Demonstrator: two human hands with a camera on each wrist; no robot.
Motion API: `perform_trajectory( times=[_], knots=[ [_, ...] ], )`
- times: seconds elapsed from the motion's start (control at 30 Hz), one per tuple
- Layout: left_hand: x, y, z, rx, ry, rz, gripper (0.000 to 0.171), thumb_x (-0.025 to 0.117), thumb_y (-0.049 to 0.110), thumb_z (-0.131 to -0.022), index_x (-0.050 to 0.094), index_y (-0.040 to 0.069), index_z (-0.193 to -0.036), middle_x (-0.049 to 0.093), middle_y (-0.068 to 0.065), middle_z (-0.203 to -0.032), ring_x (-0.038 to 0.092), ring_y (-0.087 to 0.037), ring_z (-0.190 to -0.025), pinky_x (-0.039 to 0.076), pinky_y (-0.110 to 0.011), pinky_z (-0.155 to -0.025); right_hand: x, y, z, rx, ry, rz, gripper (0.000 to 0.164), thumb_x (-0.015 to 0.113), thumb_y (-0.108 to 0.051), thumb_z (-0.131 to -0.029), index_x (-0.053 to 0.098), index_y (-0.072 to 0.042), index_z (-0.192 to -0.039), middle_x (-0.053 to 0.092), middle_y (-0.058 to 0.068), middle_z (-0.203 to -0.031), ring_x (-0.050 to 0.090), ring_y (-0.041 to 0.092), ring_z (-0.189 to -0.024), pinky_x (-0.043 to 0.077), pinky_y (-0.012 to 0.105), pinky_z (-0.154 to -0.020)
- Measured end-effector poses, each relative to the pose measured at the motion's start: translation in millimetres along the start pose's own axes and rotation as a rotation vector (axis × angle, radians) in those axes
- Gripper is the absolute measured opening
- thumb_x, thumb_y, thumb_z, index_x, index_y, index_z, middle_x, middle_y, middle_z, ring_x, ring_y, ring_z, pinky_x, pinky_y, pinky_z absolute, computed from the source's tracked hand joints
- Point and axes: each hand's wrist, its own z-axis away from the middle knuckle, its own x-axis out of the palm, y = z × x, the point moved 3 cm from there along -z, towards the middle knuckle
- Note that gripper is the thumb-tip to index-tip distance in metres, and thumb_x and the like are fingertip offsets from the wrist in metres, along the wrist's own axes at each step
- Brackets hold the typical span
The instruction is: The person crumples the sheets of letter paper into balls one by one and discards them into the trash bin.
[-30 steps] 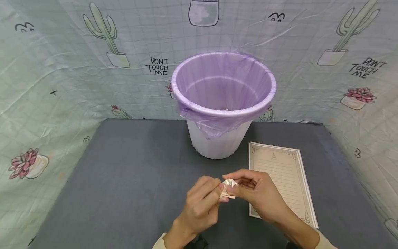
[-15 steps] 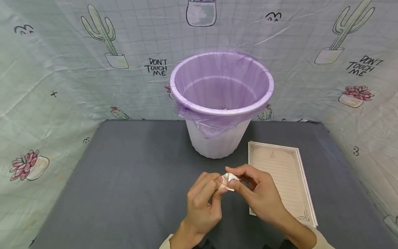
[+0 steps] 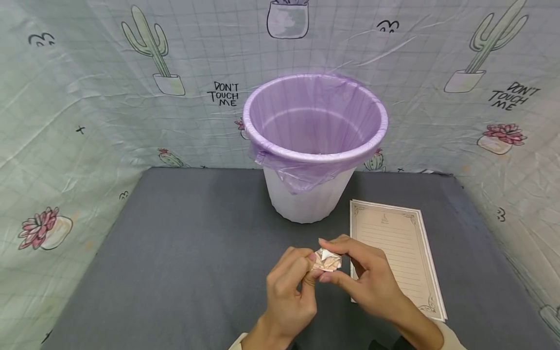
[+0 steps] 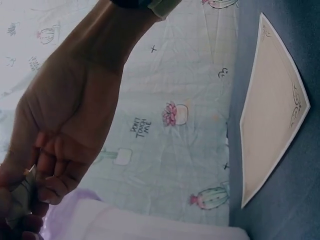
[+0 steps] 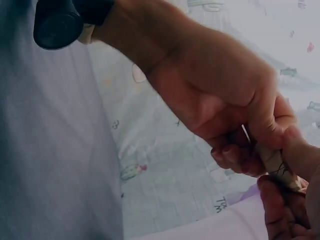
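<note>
Left hand (image 3: 290, 287) and right hand (image 3: 372, 277), together, pinch one crumpled paper (image 3: 329, 262) well short of the table's (image 3: 192, 233) far edge; probably light, soft; best gripped at opposite sides.

a dark grey tabletop (image 3: 197, 243) bears a white bin (image 3: 302, 204) and stacked lined sheets (image 3: 398, 238).

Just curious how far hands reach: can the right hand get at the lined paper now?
Probably yes: nothing visible lies on the lined paper near the right hand, though its fingers, holding a wad, may need freeing.
</note>
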Motion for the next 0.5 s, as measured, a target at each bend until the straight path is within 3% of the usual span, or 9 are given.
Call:
perform_trajectory(
  times=[0.23,0.5],
  knots=[
    [-1.3,-3.4,0.8,-0.027,-0.017,0.061,0.025,0.055,0.013,-0.097,0.053,0.004,-0.074,0.059,-0.008,-0.079,0.049,-0.012,-0.062,0.041,-0.013,-0.058,4,7,1,-0.072,0.049,-0.009,0.04,0.068,-0.008,-0.085,0.058,0.011,-0.118,0.065,0.017,-0.099,0.059,0.018,-0.086,0.05,0.022,-0.074],
    [-2.7,-9.9,5.1,-0.093,-0.046,0.133,0.019,0.059,0.014,-0.093,0.055,0.004,-0.077,0.061,-0.009,-0.082,0.053,-0.013,-0.066,0.045,-0.014,-0.06,9,21,12,-0.047,0.136,-0.017,0.029,0.062,-0.005,-0.091,0.058,0.013,-0.113,0.064,0.017,-0.102,0.061,0.018,-0.088,0.052,0.022,-0.073]
  ],
)
